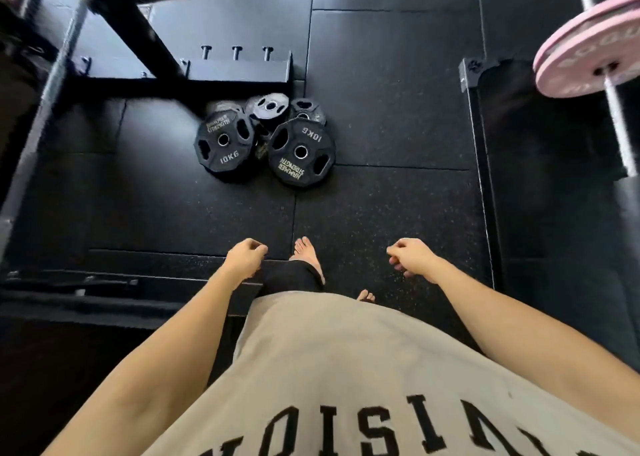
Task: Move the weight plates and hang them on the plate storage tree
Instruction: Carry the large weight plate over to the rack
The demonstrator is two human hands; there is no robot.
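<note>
Several black weight plates lie in a pile on the dark rubber floor ahead of me. A 10 kg plate (223, 144) lies at the left of the pile and another 10 kg plate (301, 152) at the right. Smaller plates (268, 106) lie behind them, partly overlapped. My left hand (244, 256) and my right hand (408, 256) hang at my sides with loosely curled fingers, holding nothing, well short of the pile. A black rack base with short pegs (237, 52) stands just behind the pile.
A pink plate (588, 47) sits on a barbell sleeve at the upper right, above a black platform edge (485, 165). A slanted steel bar (52, 85) and black frame beams cross the upper left. My bare foot (306, 253) stands on the floor.
</note>
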